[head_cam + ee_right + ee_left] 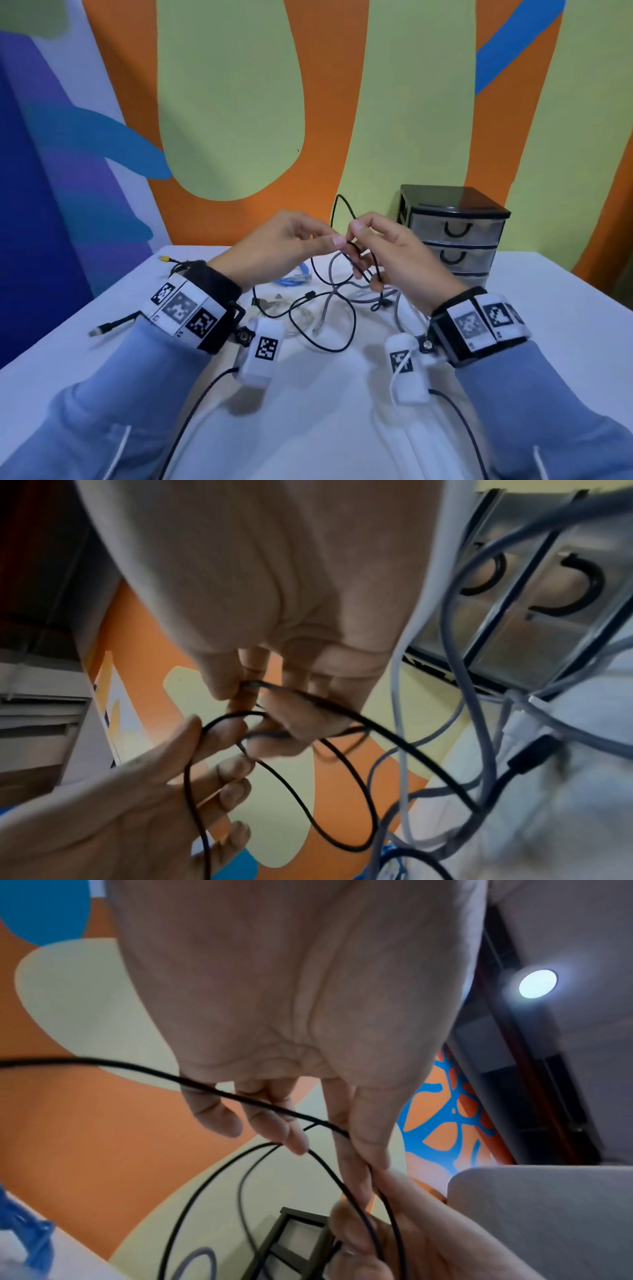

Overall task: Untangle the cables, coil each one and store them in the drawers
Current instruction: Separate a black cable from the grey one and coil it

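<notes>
**Black cable held between both hands above the tangle**

Above the white table (pixel 565 308), the left hand (pixel 274 246) pinches the black cable (pixel 342 205) between thumb and forefinger; its other fingers hang loosely curled. Just to its right, the right hand (pixel 394 253) has its fingers curled round loops of the same cable, which arches up behind the fingertips and trails down into the tangle. On the table lie one blue cable (pixel 291 277), grey cable (pixel 327 301) and white cable, their count uncertain. At far right stands one drawer unit (pixel 452 233) with three drawers, all closed; contents cannot be made out.
</notes>
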The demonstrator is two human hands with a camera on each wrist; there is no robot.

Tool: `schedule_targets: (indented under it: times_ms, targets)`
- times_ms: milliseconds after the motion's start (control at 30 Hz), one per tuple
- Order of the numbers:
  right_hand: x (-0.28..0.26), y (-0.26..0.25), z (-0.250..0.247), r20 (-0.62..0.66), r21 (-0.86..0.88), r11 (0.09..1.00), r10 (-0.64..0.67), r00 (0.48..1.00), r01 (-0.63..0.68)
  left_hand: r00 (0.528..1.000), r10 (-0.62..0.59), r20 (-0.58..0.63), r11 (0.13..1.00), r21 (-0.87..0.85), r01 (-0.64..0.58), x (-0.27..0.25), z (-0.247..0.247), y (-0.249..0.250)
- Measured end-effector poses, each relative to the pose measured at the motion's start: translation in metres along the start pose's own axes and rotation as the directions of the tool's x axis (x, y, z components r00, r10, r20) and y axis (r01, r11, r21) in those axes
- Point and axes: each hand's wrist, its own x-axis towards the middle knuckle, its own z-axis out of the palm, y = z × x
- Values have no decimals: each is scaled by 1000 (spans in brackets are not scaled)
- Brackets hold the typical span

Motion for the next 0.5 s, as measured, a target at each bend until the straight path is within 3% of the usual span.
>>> schedule_targets:
  times_ms: [100, 167, 267, 367, 433, 500]
  targets:
    - [10, 14, -5, -132, -91, 995, -55, 990, 43, 998, -29, -51, 998, 54, 32, -6, -11, 0]
    - [14, 22, -10, -229, -136, 987, -119, 966, 89, 981, -65, -181, 991, 107, 85, -7, -27, -11]
    - [15, 24, -15, -400, -148, 977, -201, 894, 153, 936, -176, -305, 882, 373, 287, -11, -49, -28]
    - [15, 21, -18, -526, -130, 973, -229, 819, 189, 886, -442, -140, 716, 539, 443, -14, -47, -45]
    - [16, 21, -18, -546, -126, 974, -227, 806, 188, 807, -591, -2, 697, 503, 511, -17, -35, -55]
    - [16, 22, -16, -527, -116, 976, -219, 821, 186, 765, -642, 60, 704, 440, 557, -16, -24, -59]
